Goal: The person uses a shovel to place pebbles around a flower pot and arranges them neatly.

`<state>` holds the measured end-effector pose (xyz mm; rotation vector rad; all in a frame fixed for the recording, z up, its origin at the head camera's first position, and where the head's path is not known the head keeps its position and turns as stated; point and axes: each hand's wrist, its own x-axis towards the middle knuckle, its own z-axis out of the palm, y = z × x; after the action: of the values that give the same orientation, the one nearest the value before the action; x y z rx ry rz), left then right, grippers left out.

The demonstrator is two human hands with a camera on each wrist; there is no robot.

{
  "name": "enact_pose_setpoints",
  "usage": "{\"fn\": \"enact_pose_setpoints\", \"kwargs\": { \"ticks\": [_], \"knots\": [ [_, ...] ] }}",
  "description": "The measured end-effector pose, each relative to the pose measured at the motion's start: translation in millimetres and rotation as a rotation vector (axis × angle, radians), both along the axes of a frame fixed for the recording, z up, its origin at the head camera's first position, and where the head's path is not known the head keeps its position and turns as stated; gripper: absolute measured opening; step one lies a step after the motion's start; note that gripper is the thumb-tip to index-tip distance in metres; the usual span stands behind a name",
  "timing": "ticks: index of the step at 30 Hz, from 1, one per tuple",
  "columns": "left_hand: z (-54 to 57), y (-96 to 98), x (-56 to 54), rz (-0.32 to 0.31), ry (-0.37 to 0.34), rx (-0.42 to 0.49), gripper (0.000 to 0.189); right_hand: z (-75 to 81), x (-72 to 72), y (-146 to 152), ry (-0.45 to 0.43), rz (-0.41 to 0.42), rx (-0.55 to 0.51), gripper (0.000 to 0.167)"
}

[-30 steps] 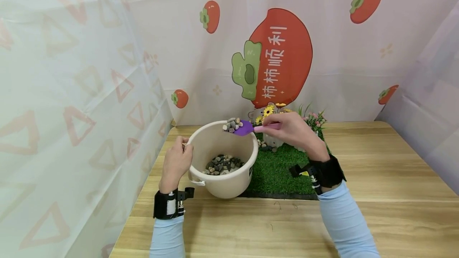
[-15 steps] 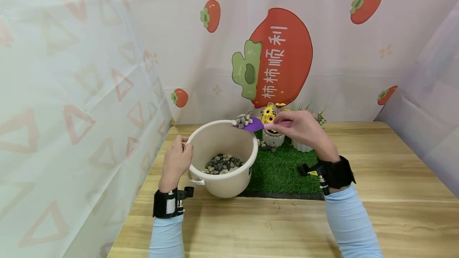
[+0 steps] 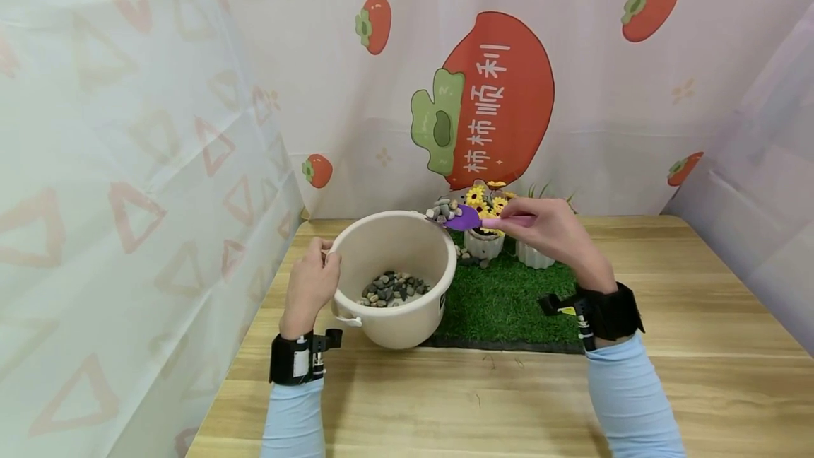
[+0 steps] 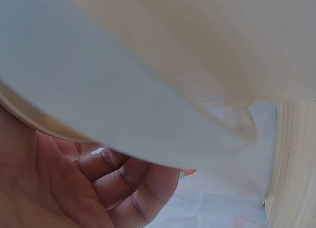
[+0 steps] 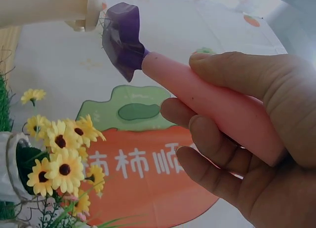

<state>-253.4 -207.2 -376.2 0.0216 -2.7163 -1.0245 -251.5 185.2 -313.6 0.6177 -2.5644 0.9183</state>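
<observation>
A cream bucket (image 3: 397, 331) stands at the left of the table with a layer of pebbles (image 3: 394, 290) on its floor. My left hand (image 3: 311, 281) grips its left rim; the left wrist view shows the fingers (image 4: 148, 193) curled up under the edge. In my right hand (image 3: 553, 235) is a small trowel with a purple blade (image 3: 462, 218) and a pink handle (image 5: 212, 104), held between thumb and fingers. Grey and tan stones (image 3: 444, 209) are heaped on the blade, which hovers level at the bucket's far right rim.
Right of the bucket lies an artificial grass mat (image 3: 502, 309). At its back stand a pot of yellow flowers (image 3: 485, 242) and another white pot (image 3: 534, 254), partly behind my right hand. A few pebbles (image 3: 473, 260) lie by the flower pot. A printed curtain (image 3: 356, 112) hangs behind the table.
My right hand has carried the loaded trowel to the right, from over the bucket's opening to its right rim and in front of the yellow flowers. My left hand stays on the rim.
</observation>
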Motion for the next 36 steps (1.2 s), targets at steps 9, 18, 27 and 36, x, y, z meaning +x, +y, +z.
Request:
{"fn": "enact_pose_setpoints", "kwargs": {
  "ticks": [9, 18, 27, 36],
  "knots": [
    [0.5, -0.7, -0.3, -0.001, 0.011, -0.008, 0.04, -6.3, 6.8, 14.7, 0.007, -0.034, 0.002, 0.023],
    [0.6, -0.9, -1.3, -0.003, 0.025, -0.012, 0.039, -15.3, 13.3, 30.3, 0.022, -0.052, 0.036, 0.013],
    [-0.1, -1.0, -1.5, -0.006, 0.006, -0.009, 0.04, -28.5, 15.7, 41.4, -0.045, -0.045, -0.016, 0.024],
    [-1.9, -2.2, -1.9, -0.012, 0.021, -0.011, 0.04, -38.4, 16.9, 46.9, 0.043, -0.012, 0.021, 0.016]
  ]
}}
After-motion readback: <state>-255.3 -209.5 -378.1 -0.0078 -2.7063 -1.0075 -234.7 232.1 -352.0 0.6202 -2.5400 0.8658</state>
